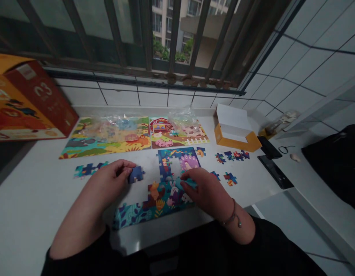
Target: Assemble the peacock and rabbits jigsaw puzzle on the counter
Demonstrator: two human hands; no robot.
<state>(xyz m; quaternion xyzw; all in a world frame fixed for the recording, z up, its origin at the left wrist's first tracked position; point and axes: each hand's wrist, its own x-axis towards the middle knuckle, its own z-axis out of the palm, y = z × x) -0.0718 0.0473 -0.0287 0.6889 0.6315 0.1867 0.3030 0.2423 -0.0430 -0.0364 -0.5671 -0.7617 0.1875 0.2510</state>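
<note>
Black sleeve (276, 245) foremost, puzzle (160, 193) (gappy) lying under right hand (207, 191).

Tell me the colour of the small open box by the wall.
Yellow-orange outside, white inside; the box shows in the head view.

A partly joined animal puzzle (160, 191) lies flat under the right hand (204, 191); the left hand (112, 182) pinches a blue piece (136, 174).

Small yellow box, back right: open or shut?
Open. The yellow box has its white lid flap raised at the back, and its white inside shows.
</note>
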